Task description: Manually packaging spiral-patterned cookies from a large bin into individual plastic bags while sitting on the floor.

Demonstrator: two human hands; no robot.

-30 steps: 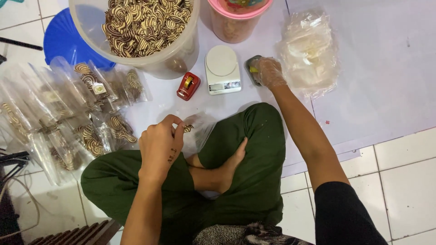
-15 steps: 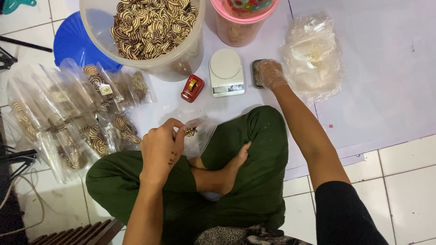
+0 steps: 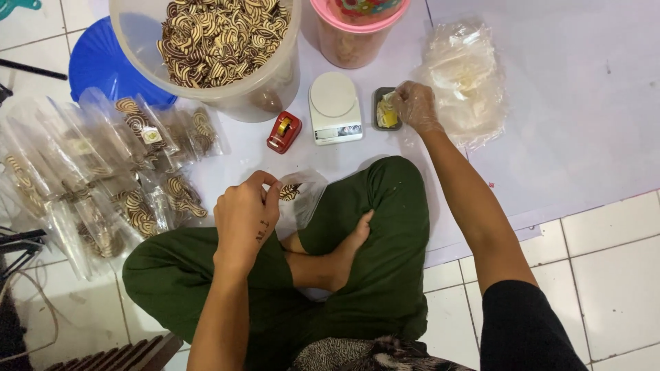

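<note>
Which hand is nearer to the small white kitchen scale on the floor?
The right hand, in a clear glove, is nearer: it rests at the small tray just beside the white scale. The left hand pinches a plastic bag lower down, over the knee.

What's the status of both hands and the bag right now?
Left hand pinching the clear bag over the lap. Right hand, in a clear glove, at the small tray beside the scale. Nothing in the way.

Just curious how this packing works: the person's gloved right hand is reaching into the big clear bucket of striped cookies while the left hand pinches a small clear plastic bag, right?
Not quite. The head view shows the gloved right hand at the small dark tray of yellow pieces beside the white kitchen scale, not in the big clear bucket of striped cookies. The left hand does pinch the small clear plastic bag.
</note>
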